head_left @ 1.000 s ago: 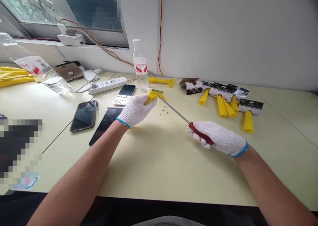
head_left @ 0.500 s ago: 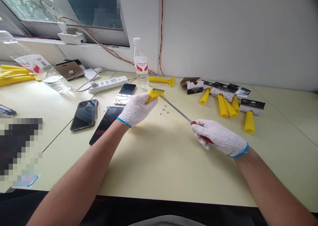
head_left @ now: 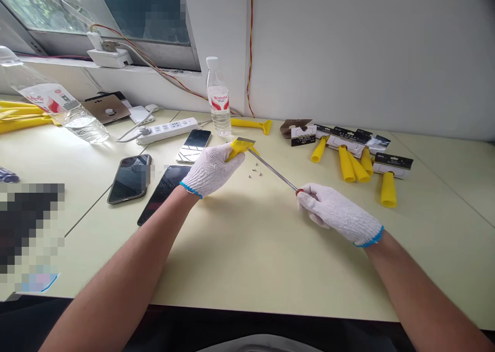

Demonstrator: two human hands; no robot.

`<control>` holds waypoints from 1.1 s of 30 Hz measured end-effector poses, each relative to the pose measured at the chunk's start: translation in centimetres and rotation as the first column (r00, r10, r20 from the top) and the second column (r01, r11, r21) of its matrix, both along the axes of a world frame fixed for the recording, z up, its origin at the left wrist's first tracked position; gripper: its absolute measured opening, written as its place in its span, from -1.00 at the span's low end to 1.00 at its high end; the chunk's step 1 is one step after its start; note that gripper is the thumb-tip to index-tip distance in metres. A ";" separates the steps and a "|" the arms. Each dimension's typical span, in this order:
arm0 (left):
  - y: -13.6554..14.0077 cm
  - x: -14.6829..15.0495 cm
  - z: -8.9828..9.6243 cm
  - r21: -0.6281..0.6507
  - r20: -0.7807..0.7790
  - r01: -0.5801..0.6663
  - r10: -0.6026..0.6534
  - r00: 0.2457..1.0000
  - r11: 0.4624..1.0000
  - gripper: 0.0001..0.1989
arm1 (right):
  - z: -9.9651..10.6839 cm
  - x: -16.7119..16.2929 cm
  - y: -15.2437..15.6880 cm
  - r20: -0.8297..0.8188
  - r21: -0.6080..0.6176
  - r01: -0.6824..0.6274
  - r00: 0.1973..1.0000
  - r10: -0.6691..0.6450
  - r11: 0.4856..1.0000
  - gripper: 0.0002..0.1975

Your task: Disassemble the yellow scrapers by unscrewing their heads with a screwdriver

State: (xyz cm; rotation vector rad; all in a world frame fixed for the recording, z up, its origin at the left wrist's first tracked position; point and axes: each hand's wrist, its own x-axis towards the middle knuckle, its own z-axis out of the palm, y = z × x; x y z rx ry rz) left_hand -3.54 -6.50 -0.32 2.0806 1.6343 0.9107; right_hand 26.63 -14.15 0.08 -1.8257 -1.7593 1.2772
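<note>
Right hand (head_left: 340, 213) conceals most of the screwdriver (head_left: 274, 171) handle; tip engagement too small to verify. Left hand (head_left: 212, 169) conceals most of the scraper (head_left: 243, 145) handle. Screws (head_left: 254, 170) between the grips: head type indiscernible. Left of the left grip: phone (head_left: 164, 184) partly obscured by wrist; bottle (head_left: 54, 102) cut by frame edge.

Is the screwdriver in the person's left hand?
No, the right hand grips the screwdriver, while the left hand holds a yellow scraper.

The screwdriver shaft (head_left: 273, 169) is smooth, shiny metal
</note>
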 end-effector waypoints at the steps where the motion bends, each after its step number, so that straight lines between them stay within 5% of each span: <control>1: 0.0 0.0 0.0 0.003 -0.004 0.005 -0.005 1.000 1.000 -0.56 | 0.0 0.0 0.0 -0.068 -0.018 -0.032 0.997 0.031 0.999 -0.49; 4: 0.0 0.0 0.1 -0.009 -0.004 0.001 -0.001 1.000 1.000 -0.56 | 0.1 -0.1 -0.1 -0.182 -0.011 -0.069 0.981 0.066 0.998 -0.45; 9: 0.0 0.1 0.1 -0.017 0.004 -0.005 0.005 1.000 1.000 -0.57 | 0.3 -0.5 -0.2 0.051 0.036 -0.009 0.999 0.008 0.999 -0.57; 14: 0.0 0.1 0.1 -0.037 -0.029 0.002 -0.004 1.000 0.999 -0.60 | -0.3 -0.2 0.0 -0.255 -0.194 -0.009 0.966 -0.042 0.981 -0.45; 19: -0.1 0.1 0.4 -0.065 -0.035 0.000 -0.003 0.999 0.998 -0.59 | -0.3 -0.1 0.1 0.028 0.021 0.002 1.000 -0.003 1.000 -0.54; 24: -0.2 0.1 0.5 -0.067 -0.059 0.001 -0.005 0.998 0.998 -0.58 | -0.1 -0.1 -0.4 -0.228 -0.074 -0.059 0.973 0.040 0.996 -0.44; 30: -0.2 0.0 0.6 -0.072 -0.058 -0.015 0.010 0.998 0.997 -0.56 | 0.2 -0.4 0.0 0.063 0.063 0.003 0.998 -0.007 0.998 -0.53; 33: -0.1 -0.1 0.4 -0.071 -0.061 0.003 -0.008 0.998 0.997 -0.58 | 0.1 -0.2 -0.1 -0.070 -0.007 -0.063 0.996 0.063 0.998 -0.44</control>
